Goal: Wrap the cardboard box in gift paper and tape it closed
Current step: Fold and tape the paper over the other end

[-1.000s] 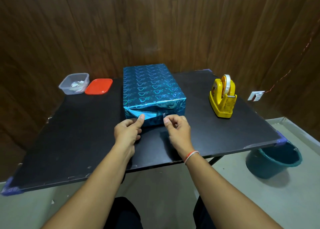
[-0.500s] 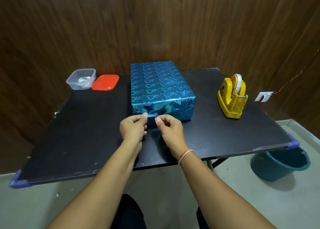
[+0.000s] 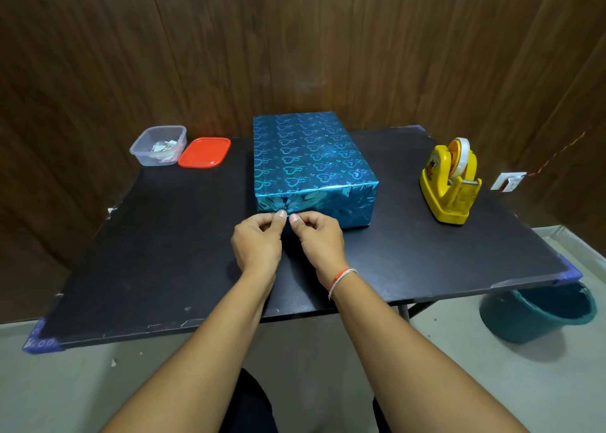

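Dark wood panelling backs a black surface (image 3: 164,252) whose near corners carry purple caps. At its middle, toward the far edge, lies the cardboard box (image 3: 308,160), fully covered in shiny blue gift paper printed with hearts, its near end face turned to the person. Both hands meet at the lower left part of that face. The left hand (image 3: 257,244) and the right hand (image 3: 319,242) have their fingers curled, thumb tips almost touching each other, pinching at the paper's edge there; whether a strip of tape lies between them is too small to tell. A red and white thread band circles the right wrist.

Well to the right of the box stands a yellow tape dispenser (image 3: 451,183) with a roll mounted on it. At the far left corner sits a clear plastic container (image 3: 159,145) with scraps inside, its red lid (image 3: 205,152) lying just beside it. A teal bucket (image 3: 537,314) stands on the floor beyond the surface's right corner.
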